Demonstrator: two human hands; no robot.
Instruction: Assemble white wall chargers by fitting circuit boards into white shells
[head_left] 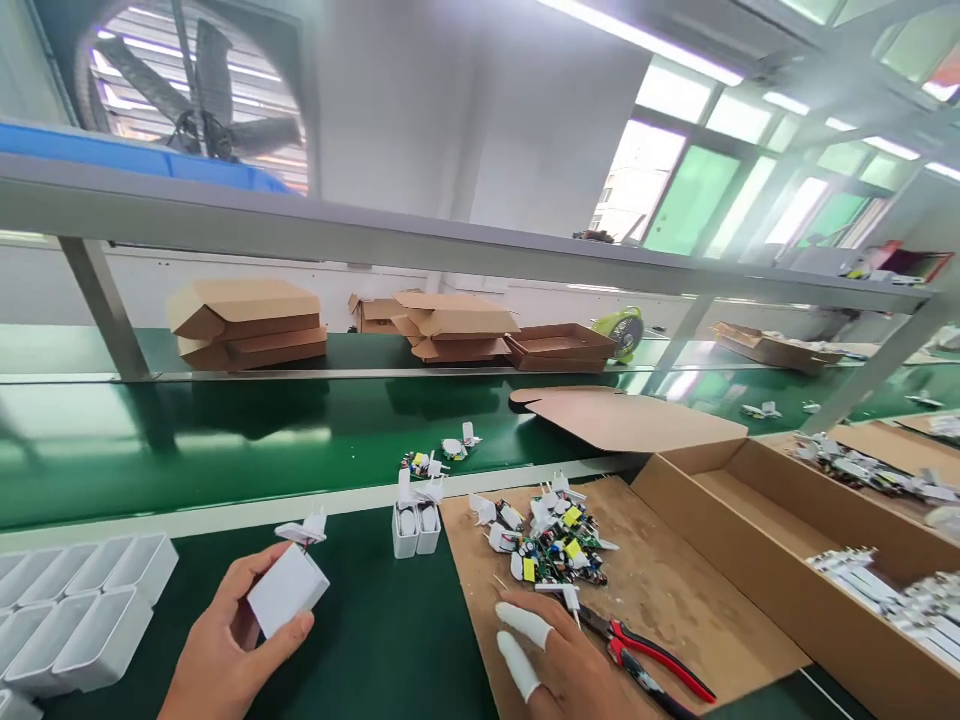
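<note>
My left hand (225,640) is closed around a white plastic charger shell (288,588) with a plug part sticking out of its top, held over the green bench. My right hand (559,665), with white finger cots on two fingers, rests with fingers spread on a brown board (675,590). It touches a small white part at the edge of a pile of small circuit boards and white plug pieces (551,540). Red-handled pliers (649,660) lie just right of that hand.
Two open white shells (416,528) stand on the bench. More empty shells (75,610) lie at the left. An open cardboard box (825,560) with parts is at the right. A green conveyor belt (187,440) carries a few loose parts (442,455); flat cartons (247,320) sit behind.
</note>
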